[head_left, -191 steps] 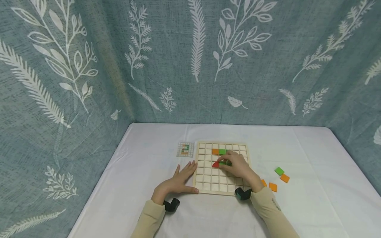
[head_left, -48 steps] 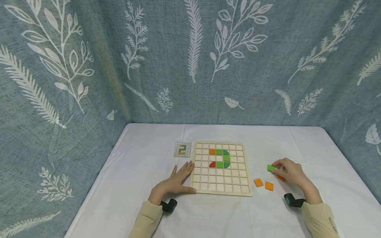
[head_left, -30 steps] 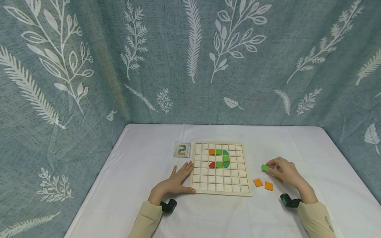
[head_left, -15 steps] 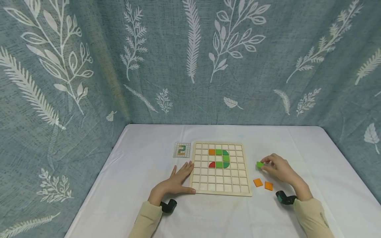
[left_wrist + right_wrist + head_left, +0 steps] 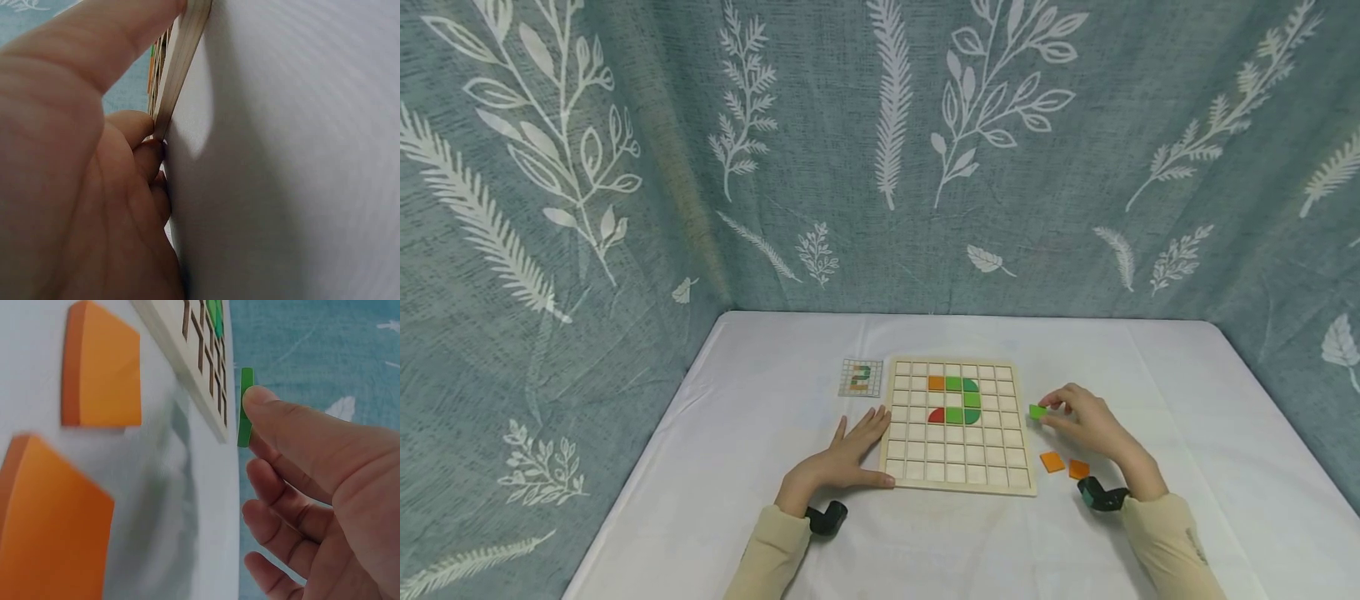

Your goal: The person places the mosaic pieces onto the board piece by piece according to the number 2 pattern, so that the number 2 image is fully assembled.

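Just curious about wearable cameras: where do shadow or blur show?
Head view: light looks fairly even, grid lines on the board readable; left wrist: a broad, soft-edged shadow lies on the white cloth beside the left hand; right wrist: edges of the nearer orange tile look blurred.

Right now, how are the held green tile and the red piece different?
The right hand pinches the green tile; the red piece lies in the board. The green tile has straight edges; the red piece has a curved one. Both are brightly coloured.

the left hand (image 5: pixel 69 162) touches the board (image 5: pixel 182 62) (pale edge showing).
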